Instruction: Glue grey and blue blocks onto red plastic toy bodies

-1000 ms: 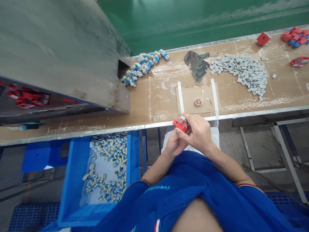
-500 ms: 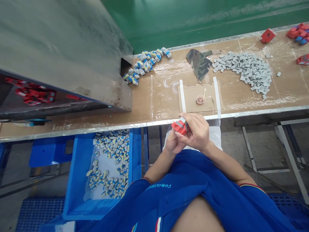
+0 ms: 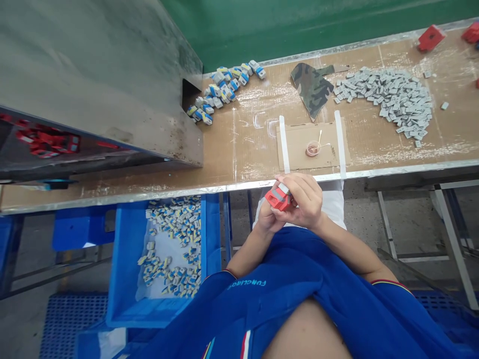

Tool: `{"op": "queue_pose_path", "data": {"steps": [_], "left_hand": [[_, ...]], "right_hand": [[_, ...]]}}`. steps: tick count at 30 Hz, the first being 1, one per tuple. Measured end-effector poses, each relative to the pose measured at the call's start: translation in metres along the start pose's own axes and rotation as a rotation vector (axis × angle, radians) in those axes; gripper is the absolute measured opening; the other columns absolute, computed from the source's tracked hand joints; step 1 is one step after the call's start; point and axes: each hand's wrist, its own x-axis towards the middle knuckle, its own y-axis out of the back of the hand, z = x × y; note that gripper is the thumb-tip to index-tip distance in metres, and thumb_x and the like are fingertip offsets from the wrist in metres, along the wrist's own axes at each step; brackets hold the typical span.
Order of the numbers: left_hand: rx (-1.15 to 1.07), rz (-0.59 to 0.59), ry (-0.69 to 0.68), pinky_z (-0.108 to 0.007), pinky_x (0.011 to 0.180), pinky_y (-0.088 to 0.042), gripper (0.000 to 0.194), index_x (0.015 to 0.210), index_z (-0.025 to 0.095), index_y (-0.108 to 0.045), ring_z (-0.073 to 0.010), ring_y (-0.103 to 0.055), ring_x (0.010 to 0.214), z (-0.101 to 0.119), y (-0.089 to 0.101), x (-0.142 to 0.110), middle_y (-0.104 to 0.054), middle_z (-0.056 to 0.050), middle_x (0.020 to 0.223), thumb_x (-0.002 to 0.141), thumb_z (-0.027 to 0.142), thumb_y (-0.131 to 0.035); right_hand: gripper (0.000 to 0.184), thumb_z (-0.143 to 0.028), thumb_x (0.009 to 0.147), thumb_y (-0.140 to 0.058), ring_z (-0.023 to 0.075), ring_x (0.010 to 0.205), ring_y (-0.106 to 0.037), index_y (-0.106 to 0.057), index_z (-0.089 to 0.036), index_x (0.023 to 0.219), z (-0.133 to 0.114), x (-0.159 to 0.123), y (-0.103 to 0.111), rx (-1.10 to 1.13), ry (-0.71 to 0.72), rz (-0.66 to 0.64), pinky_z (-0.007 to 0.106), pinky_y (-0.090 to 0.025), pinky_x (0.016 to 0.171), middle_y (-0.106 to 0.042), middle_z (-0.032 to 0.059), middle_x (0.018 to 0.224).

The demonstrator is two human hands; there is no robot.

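Observation:
Both my hands meet just below the bench's near edge around a small red toy piece [image 3: 277, 198] with a grey part on top. My left hand [image 3: 267, 219] cups the red piece from below and behind, fingers curled. My right hand [image 3: 305, 202] wraps over it from the right, fingertips pinched on the grey part. Just beyond, on the bench, lies a cardboard pad [image 3: 312, 144] with two white strips and a small round dish [image 3: 312, 148] with a stick in it.
A heap of grey parts [image 3: 396, 102] lies at the right, a camouflage cloth [image 3: 311, 87] behind the pad, blue-white parts [image 3: 224, 89] by a grey metal housing [image 3: 93, 75]. A blue bin [image 3: 123, 269] of similar parts stands below left. Red toys [image 3: 430, 37] sit far right.
My hands have stayed together on the red piece, turning it slightly. The view has shifted a little, so the bench's things sit further right and up.

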Motion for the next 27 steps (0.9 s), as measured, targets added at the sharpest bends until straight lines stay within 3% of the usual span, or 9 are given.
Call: {"op": "queue_pose_path", "data": {"steps": [7,12,19,27], "left_hand": [[0.011,-0.022,-0.040,-0.045,0.077,-0.064,0.088,0.127,0.022,-0.067,-0.0269,-0.072,0.088,-0.007,0.001,-0.001,-0.072,-0.013,0.099,0.087,0.094,-0.038],[-0.161,-0.053,0.029,-0.044,0.080,-0.063,0.076,0.119,0.024,-0.071,-0.0246,-0.070,0.085,-0.008,-0.003,0.001,-0.070,-0.008,0.093,0.077,0.087,-0.066],[-0.469,0.013,0.193,-0.035,0.084,-0.060,0.059,0.094,0.024,-0.070,-0.0189,-0.066,0.084,0.002,-0.014,0.008,-0.067,-0.001,0.089,0.057,0.063,-0.095],[-0.573,0.041,0.324,-0.046,0.110,-0.055,0.054,0.110,0.021,-0.072,-0.0321,-0.068,0.121,0.013,-0.025,-0.001,-0.074,-0.007,0.103,0.071,0.055,-0.088]], "right_hand": [[0.062,-0.069,0.100,-0.051,0.0273,0.097,-0.078,-0.068,-0.017,0.127,0.000,0.000,-0.001,-0.061,0.026,0.026,0.041,-0.063,0.082,-0.082,0.0144,0.109],[0.062,-0.070,0.100,-0.047,0.0274,0.096,-0.077,-0.070,-0.019,0.126,0.003,-0.004,0.002,-0.083,-0.056,0.013,0.044,-0.063,0.084,-0.082,0.0142,0.109],[0.061,-0.062,0.101,-0.056,0.0281,0.100,-0.077,-0.064,-0.013,0.137,0.002,0.001,0.009,-0.073,-0.025,0.086,0.041,-0.062,0.087,-0.082,0.0161,0.111],[0.051,-0.056,0.102,-0.056,0.0266,0.100,-0.077,-0.066,-0.014,0.128,-0.005,-0.002,0.016,-0.105,-0.064,0.078,0.039,-0.060,0.088,-0.082,0.0147,0.110]]}}
